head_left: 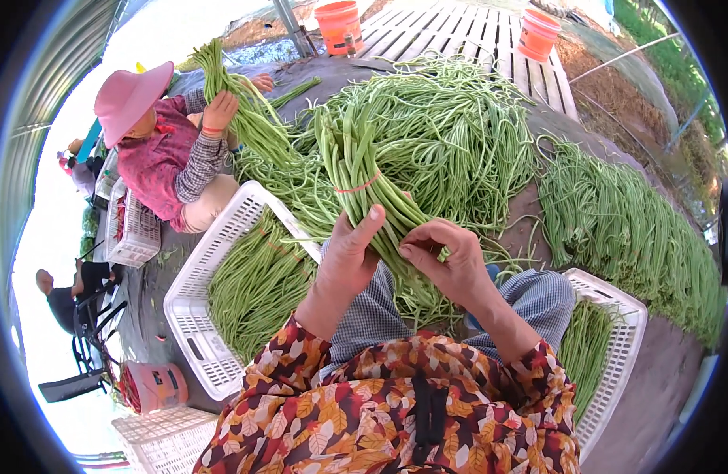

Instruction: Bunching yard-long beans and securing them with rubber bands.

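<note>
In front of me I hold up a bundle of long green beans (350, 167), bound near its upper end by a red rubber band (358, 188). My left hand (350, 257) is wrapped round the bundle below the band, thumb on top. On the bundle's right side, my right hand (447, 257) has thumb and forefinger pinched together at the beans; whether it grips a single bean or a band is too small to make out. The bean tails hang down over my lap. Behind the bundle lies a large heap of loose long beans (467, 134).
White plastic crates with beans stand at my left (202, 347) and right (629, 316). A person in a pink hat (131, 99) holds another bunch at the left. More beans (629, 229) lie in a row at the right. Orange buckets (538, 35) stand by wooden slats (435, 31).
</note>
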`<state>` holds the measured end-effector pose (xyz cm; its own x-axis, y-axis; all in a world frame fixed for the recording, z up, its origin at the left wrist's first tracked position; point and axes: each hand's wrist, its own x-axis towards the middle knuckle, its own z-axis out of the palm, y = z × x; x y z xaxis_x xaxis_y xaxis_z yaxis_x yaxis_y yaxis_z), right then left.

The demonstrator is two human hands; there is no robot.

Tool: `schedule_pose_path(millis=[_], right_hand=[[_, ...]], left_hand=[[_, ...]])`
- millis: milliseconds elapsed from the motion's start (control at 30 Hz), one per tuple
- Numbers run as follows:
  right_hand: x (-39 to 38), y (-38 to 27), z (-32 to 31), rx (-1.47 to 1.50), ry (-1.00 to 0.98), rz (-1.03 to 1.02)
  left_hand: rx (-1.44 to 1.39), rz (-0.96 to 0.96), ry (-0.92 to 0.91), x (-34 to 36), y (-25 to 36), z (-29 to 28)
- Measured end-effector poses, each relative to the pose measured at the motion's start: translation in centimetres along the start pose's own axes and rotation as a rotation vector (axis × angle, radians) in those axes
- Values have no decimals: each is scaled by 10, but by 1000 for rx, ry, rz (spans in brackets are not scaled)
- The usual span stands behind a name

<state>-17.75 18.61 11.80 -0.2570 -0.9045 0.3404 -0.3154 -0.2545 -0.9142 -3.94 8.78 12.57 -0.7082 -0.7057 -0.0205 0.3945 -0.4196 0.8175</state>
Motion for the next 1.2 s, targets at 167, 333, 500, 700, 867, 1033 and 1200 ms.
schedule_pose_path(millis=[167, 333, 500, 700, 867, 1033, 1200], right_hand=[[18, -2, 20, -192, 2, 26], [29, -3, 37, -347, 30, -158], [33, 0, 52, -332, 56, -98], [41, 4, 44, -298, -59, -61], [40, -3, 37, -307, -155, 58], [33, 7, 51, -219, -135, -1], [25, 14, 70, -308, -43, -122]], left_hand=[[-21, -56, 161, -19, 2, -10], [582, 311, 65, -31, -4, -29], [181, 87, 207, -28, 0, -23], [338, 170, 241, -31, -8, -29], [336, 131, 259, -34, -14, -37], [331, 175, 244, -38, -17, -39], [212, 143, 368, -35, -28, -44]])
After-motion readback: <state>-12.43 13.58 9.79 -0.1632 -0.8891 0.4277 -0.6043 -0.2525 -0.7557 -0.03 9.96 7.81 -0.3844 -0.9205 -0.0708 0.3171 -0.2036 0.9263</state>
